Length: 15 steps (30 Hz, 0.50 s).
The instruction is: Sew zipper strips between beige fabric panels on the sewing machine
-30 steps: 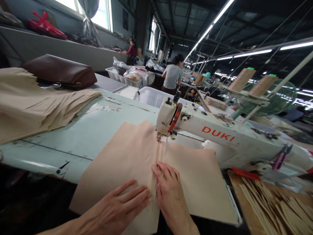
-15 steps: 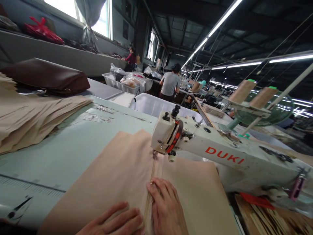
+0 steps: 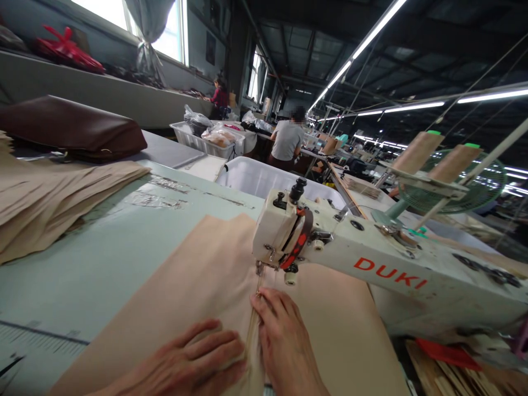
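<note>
A beige fabric panel [image 3: 198, 275] lies under the head of a white sewing machine [image 3: 272, 225]. A zipper [image 3: 252, 324] runs down the panel from the presser foot [image 3: 259, 268] toward me. My right hand [image 3: 284, 335] rests on the panel along the zipper's right side, fingers stretched forward. Its foremost fingertip touches the small metal zipper pull [image 3: 258, 294], just short of the presser foot. My left hand [image 3: 202, 352] lies flat on the panel left of the zipper, fingers slightly apart. The needle tip is too small to make out.
Stacked beige pieces [image 3: 53, 203] and a dark brown leather bag [image 3: 74, 126] lie on the left. Behind the machine stands a white bin [image 3: 272, 176]. Thread cones [image 3: 418, 151] rise at right. A ruler strip [image 3: 41, 335] marks the tabletop. A co-worker [image 3: 286, 137] sits farther back.
The panel has slid forward under the machine, bringing the zipper pull nearer the presser foot. Both hands have moved forward with it. The camera view has shifted slightly.
</note>
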Tool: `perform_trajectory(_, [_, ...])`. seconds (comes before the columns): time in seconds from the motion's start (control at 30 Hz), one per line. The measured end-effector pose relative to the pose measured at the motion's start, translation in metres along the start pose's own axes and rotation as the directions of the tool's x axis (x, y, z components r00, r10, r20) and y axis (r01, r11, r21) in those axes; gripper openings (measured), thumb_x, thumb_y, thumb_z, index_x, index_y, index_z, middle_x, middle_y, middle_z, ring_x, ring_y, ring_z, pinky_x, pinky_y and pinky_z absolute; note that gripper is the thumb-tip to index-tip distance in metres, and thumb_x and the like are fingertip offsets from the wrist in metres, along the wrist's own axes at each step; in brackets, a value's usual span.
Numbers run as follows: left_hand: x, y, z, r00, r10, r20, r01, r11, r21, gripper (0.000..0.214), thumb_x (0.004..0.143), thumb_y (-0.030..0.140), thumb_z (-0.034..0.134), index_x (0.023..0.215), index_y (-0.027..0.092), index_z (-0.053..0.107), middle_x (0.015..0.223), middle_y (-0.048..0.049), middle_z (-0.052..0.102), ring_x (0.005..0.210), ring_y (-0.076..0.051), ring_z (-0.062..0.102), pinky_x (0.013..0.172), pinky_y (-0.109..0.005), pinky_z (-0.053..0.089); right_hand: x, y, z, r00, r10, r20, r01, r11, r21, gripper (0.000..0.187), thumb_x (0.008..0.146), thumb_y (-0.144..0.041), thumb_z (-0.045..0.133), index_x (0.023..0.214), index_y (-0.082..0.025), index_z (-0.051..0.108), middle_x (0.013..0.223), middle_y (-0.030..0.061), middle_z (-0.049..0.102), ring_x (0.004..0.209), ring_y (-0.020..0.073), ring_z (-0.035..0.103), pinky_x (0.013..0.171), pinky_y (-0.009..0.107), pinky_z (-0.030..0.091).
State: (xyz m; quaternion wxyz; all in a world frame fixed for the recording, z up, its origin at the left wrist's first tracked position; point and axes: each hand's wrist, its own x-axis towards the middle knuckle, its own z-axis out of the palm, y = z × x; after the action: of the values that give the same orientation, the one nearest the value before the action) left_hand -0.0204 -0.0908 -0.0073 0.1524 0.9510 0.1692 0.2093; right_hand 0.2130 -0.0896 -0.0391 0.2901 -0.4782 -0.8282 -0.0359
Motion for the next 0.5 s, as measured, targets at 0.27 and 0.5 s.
perform_trajectory(0.27, [0.013,0.009,-0.022,0.999,-0.028,-0.029,0.031,0.994,0.102,0.059,0.091,0.021,0.063,0.147,0.026,0.043,0.131,-0.0046,0.066,0.120,-0.021,0.063,0.114,-0.029,0.038,0.016,0.020,-0.003,0.991,0.052,0.121,-0.065,0.991,0.113,0.055,0.085,-0.002,0.044,0.131,-0.024,0.061,0.130,0.0042,0.063,0.116,0.0232,0.059,0.104,0.042,0.049])
perform_trajectory(0.5, [0.009,0.008,-0.020,0.993,-0.092,0.071,0.085,0.992,0.097,0.079,0.078,0.053,0.078,0.143,0.018,0.050,0.143,-0.0119,0.056,0.131,-0.028,0.054,0.117,-0.039,0.036,0.048,0.037,0.008,0.953,0.290,0.084,-0.293,0.955,0.030,0.008,0.084,-0.017,0.065,0.089,-0.021,0.069,0.091,0.0054,0.070,0.089,0.0228,0.066,0.075,0.031,0.053])
